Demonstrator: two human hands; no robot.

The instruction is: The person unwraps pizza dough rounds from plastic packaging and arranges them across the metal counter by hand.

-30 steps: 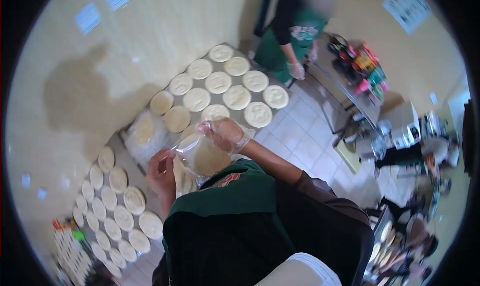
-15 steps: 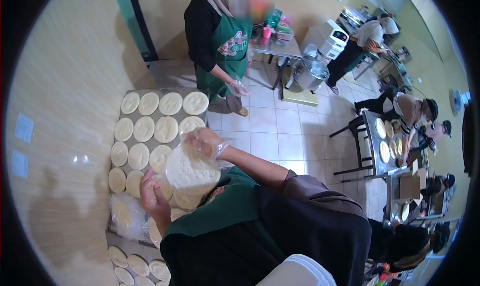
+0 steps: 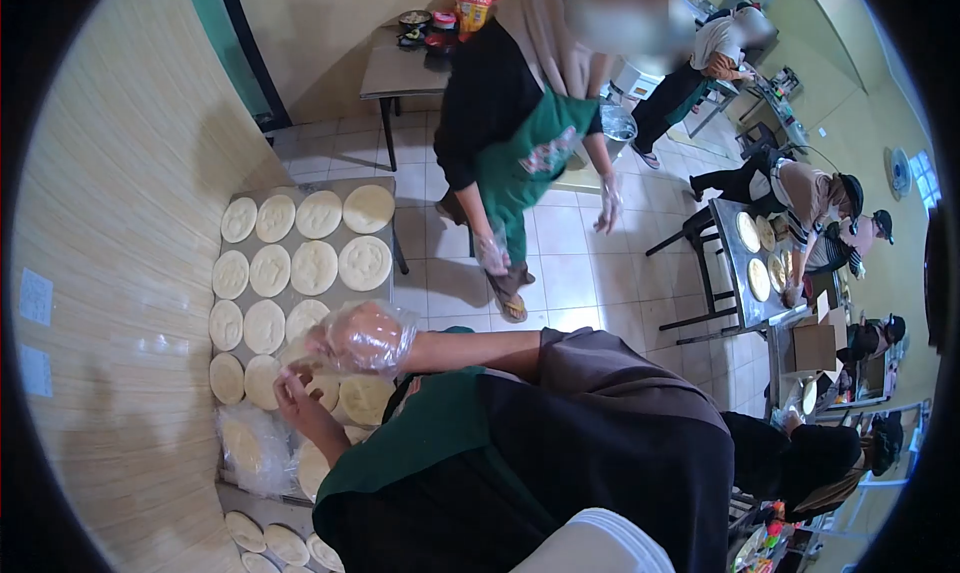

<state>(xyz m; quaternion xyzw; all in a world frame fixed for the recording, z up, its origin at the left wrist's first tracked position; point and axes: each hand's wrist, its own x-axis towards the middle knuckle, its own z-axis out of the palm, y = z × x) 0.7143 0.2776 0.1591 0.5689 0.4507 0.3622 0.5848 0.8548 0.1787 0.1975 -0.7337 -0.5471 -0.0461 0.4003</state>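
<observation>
My right hand (image 3: 365, 338), in a clear plastic glove, reaches over a tray (image 3: 385, 190) of flat round dough discs (image 3: 314, 268). Its fingers are bent toward my left hand (image 3: 308, 405), and the fingertips of the two come close together. Something pale shows between them; whether it is dough or plastic I cannot make out. Left-hand fingers are curled in, palm partly turned up. Dough discs lie in rows under and around both hands, some hidden by my right hand and forearm. Crumpled clear plastic (image 3: 258, 451) covers a disc beside my left hand.
More discs (image 3: 285, 545) lie on a lower surface at the bottom left. A co-worker in a green apron (image 3: 530, 163) stands just beyond the tray. A wood-patterned wall (image 3: 120, 223) runs along the left. Others work at a table (image 3: 730, 233) on the right.
The large dough disc held up in my right hand no longer shows. My right hand has moved down and left, toward my left hand. The co-worker in the apron has come closer.
</observation>
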